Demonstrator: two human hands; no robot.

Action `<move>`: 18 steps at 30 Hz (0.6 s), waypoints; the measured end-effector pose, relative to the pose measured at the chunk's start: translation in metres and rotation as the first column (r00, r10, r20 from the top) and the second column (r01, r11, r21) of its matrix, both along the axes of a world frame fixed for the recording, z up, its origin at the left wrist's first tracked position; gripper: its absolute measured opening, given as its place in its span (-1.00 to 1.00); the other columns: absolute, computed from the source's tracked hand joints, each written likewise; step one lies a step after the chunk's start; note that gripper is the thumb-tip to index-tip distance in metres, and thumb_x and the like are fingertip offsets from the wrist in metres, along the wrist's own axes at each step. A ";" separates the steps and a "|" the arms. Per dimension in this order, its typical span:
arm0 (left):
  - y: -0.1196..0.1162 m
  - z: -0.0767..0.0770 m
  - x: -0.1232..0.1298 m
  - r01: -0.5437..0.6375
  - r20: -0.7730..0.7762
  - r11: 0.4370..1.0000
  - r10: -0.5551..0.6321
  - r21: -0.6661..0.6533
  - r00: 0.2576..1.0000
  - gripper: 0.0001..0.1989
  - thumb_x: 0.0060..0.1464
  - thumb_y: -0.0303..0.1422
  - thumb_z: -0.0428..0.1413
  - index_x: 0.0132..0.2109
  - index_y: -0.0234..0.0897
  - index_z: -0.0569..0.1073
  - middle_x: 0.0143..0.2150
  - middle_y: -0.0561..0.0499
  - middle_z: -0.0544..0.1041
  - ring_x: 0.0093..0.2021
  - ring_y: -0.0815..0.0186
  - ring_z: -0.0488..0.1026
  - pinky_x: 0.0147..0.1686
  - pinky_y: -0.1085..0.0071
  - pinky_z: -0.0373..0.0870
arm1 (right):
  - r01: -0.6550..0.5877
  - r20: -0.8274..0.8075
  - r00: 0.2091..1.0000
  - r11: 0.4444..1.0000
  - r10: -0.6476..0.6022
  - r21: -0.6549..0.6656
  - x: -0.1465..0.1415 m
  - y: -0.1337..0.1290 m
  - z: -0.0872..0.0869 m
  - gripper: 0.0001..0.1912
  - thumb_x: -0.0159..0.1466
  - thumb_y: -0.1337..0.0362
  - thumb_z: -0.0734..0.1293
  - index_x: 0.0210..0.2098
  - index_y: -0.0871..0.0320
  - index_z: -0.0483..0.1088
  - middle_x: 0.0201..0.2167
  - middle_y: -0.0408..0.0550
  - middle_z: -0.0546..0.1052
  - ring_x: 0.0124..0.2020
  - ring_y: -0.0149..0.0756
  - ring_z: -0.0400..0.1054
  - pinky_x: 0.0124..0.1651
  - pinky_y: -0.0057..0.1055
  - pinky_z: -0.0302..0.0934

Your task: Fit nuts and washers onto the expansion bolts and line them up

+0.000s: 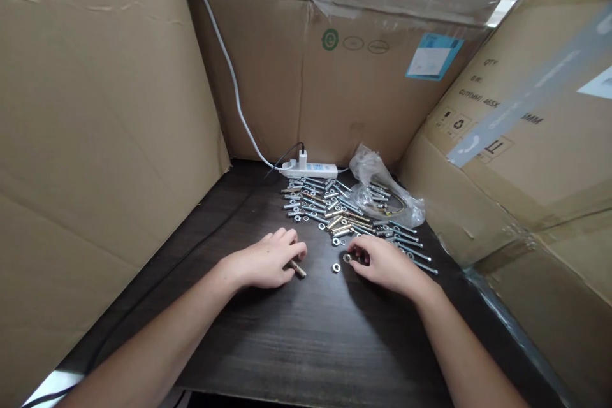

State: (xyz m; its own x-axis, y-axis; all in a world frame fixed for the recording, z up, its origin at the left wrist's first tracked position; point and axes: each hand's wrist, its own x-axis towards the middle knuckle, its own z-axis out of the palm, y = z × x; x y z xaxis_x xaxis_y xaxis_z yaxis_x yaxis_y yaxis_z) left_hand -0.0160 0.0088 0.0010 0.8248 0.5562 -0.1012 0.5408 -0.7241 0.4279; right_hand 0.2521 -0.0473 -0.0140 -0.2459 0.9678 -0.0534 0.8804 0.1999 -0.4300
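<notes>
Hardware lies spread across the far half of the desk point(296, 331): bolts point(325, 204) in a loose fan at twelve o'clock from the hands, washers point(336, 267) scattered along its near edge, and a clear bag point(382, 182) with more bolts at one o'clock. The spread keeps each piece single and easy to pick, while the near half of the desk gives the forearms room to rest.

The left hand point(268, 261) lies palm down at eleven o'clock, fingers curled over a short brass-toned bolt point(297, 269) whose end pokes out toward three o'clock; the grip is closed on it, pinning it low against the desk. The right hand point(387, 264) sits at one o'clock, wrist flat, fingertips pinched on what looks like a washer or nut point(347, 258), though it is too small to be sure. One loose washer lies between the two hands, apart from both.

A power strip point(310, 170) sits at the back, at twelve o'clock, its white cable point(229, 70) climbing the cardboard boxes point(95, 140) that wall in the desk on three sides.
</notes>
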 end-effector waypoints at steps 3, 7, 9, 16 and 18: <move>-0.004 -0.003 0.003 0.053 0.007 0.999 -0.053 -0.004 0.999 -0.89 0.09 -0.48 -0.04 -0.26 -0.23 0.34 -0.18 -0.02 0.31 -0.15 0.24 0.25 -0.21 0.39 0.21 | -0.012 0.005 1.000 1.000 0.012 -0.001 -0.003 0.001 -0.002 -0.83 0.15 0.26 0.28 -0.25 0.08 0.41 -0.32 -0.10 0.45 -0.34 -0.32 0.32 -0.31 -0.43 0.13; 0.000 -0.013 0.009 -0.001 0.126 0.999 0.006 -0.035 0.992 -0.92 0.13 -0.47 -0.07 -0.25 -0.25 0.30 -0.23 0.00 0.34 -0.21 0.28 0.27 -0.22 0.39 0.22 | 0.010 -0.019 1.000 1.000 -0.011 -0.002 -0.005 0.003 -0.007 -0.87 0.12 0.29 0.28 -0.30 0.09 0.39 -0.35 -0.11 0.45 -0.35 -0.33 0.31 -0.34 -0.44 0.11; 0.005 -0.018 0.010 -0.045 0.215 0.992 0.070 -0.118 0.974 -0.94 0.13 -0.44 -0.05 -0.24 -0.24 0.30 -0.25 0.02 0.35 -0.24 0.30 0.28 -0.23 0.40 0.23 | 0.026 -0.034 0.999 1.000 -0.026 -0.006 -0.005 0.003 -0.009 -0.88 0.10 0.30 0.28 -0.32 0.10 0.38 -0.36 -0.12 0.45 -0.35 -0.33 0.31 -0.33 -0.44 0.11; 0.019 -0.032 0.022 0.049 0.484 0.648 0.515 -0.760 0.707 -0.94 0.04 -0.48 -0.11 -0.29 -0.27 0.22 -0.40 0.07 0.33 -0.47 0.43 0.26 -0.51 0.51 0.19 | 0.050 -0.042 0.998 0.999 -0.050 -0.020 -0.006 0.004 -0.012 -0.86 0.06 0.32 0.29 -0.34 0.12 0.37 -0.37 -0.12 0.44 -0.37 -0.35 0.30 -0.34 -0.45 0.08; 0.020 -0.033 0.025 0.127 0.464 0.500 0.639 -0.857 0.613 -0.91 -0.03 -0.51 -0.12 -0.32 -0.28 0.20 -0.47 0.10 0.26 -0.51 0.44 0.22 -0.56 0.54 0.11 | 0.054 -0.036 0.998 0.998 -0.055 -0.033 -0.007 0.004 -0.011 -0.86 0.06 0.32 0.29 -0.34 0.13 0.38 -0.37 -0.12 0.44 -0.37 -0.35 0.30 -0.34 -0.45 0.07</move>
